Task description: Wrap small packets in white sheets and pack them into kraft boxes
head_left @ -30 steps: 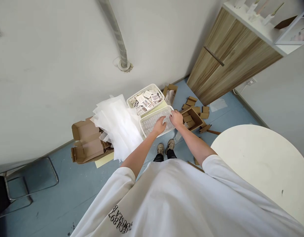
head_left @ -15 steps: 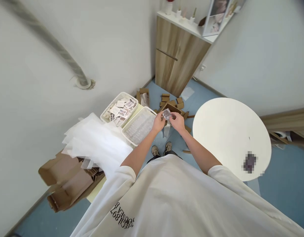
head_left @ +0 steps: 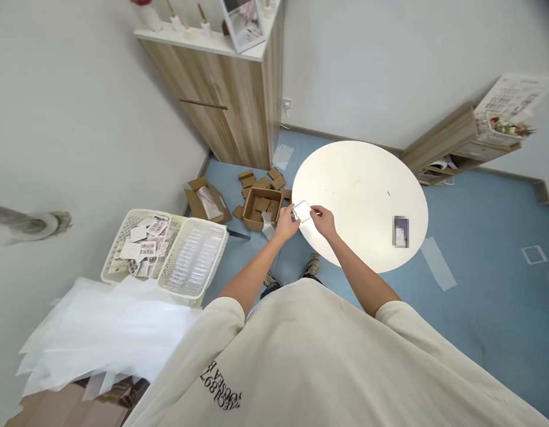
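My left hand (head_left: 287, 223) and my right hand (head_left: 323, 220) are closed on opposite sides of a small clear plastic box (head_left: 302, 212). It is square with rounded corners, and the white of the round table (head_left: 358, 178) shows through it. Both hands are held out in front of me, over the table's near left edge. I cannot make out whether anything lies inside the box. To the left, a white basket (head_left: 221, 256) holds rows of similar clear plastic boxes (head_left: 194, 261).
Another white basket (head_left: 111, 264) holds printed cards (head_left: 143, 243). White packing sheets (head_left: 109, 332) lie in front of it. On the floor stand an open carton (head_left: 247, 219) and small brown boxes (head_left: 274, 178). A wooden cabinet (head_left: 225, 89) stands behind. A blurred dark item (head_left: 400, 231) lies on the table.
My view and body have turned to the right. The clear plastic box, held in both hands, has gone from above the floor and carton to over the round table's edge.
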`<state>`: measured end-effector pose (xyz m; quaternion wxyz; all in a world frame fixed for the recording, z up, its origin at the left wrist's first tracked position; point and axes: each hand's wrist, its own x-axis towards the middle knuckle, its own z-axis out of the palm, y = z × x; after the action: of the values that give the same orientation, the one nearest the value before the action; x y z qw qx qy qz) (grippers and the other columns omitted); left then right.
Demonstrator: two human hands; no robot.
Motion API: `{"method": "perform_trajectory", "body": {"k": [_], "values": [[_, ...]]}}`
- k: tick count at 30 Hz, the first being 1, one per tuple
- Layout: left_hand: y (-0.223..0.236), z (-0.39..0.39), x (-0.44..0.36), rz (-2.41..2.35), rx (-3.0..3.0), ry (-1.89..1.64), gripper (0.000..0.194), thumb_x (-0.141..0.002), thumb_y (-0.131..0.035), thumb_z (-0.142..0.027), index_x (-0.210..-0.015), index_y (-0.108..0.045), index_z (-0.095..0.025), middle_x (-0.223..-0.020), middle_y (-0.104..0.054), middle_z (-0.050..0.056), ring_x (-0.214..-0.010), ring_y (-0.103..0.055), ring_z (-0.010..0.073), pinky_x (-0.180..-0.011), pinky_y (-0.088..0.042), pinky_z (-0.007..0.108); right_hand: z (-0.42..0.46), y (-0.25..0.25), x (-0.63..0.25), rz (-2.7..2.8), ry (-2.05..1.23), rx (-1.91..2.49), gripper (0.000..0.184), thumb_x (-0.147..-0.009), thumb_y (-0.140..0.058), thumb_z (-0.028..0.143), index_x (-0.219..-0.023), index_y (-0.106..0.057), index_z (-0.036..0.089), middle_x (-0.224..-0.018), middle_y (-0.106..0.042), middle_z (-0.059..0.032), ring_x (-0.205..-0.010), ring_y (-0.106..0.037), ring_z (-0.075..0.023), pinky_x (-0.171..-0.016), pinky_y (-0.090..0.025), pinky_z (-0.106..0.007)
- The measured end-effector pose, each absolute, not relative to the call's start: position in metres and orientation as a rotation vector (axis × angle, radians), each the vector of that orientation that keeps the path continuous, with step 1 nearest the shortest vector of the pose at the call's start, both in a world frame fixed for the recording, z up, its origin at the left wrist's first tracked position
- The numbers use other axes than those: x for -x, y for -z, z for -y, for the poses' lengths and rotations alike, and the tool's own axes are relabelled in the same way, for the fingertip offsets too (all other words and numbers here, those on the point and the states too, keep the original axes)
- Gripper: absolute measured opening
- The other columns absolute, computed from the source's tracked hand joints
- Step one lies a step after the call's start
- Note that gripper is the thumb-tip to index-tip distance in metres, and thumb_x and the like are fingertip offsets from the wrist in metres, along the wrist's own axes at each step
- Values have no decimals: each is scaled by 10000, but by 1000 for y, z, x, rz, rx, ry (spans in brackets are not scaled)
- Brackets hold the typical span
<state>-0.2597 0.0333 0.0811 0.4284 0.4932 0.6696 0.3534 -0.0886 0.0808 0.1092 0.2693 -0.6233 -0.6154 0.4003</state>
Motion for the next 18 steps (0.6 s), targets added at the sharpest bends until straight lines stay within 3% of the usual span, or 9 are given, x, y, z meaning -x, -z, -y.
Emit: {"method": "perform_trajectory", "body": {"k": [8, 13, 18], "values": [[-41, -88, 112, -1647, -1050, -733, 523, -887, -622, -147, -1407, -596, -190, -1466, -521, 157, -1110, -717, 231, -1014, -576, 369, -123, -56, -67, 1535, -1187, 1865, 349, -881, -525, 387, -1152, -670, 224, -1063, -756, -61, -860, -709, -203, -808, -584, -358], [-9, -102, 59, -1642, -950, -613, 570, -873, -617, -143, -1439, -574, -193, -1487, -573, 138, -1174, -697, 249, -1009, -567, 372, -142, -19, -121, 1548, -1201, 1947, 255, -905, -500, 334, -1081, -651, 230, -1136, -736, -72, -935, -687, -204, -910, -561, -380], [13, -108, 41, -1610, -861, -550, 600, -889, -591, -144, -1481, -511, -196, -1502, -567, 142, -1210, -678, 231, -971, -568, 349, -150, 9, -141, 1656, -1288, 1950, 367, -911, -503, 284, -1247, -628, 208, -1321, -626, -123, -956, -664, -205, -963, -551, -390]]}}
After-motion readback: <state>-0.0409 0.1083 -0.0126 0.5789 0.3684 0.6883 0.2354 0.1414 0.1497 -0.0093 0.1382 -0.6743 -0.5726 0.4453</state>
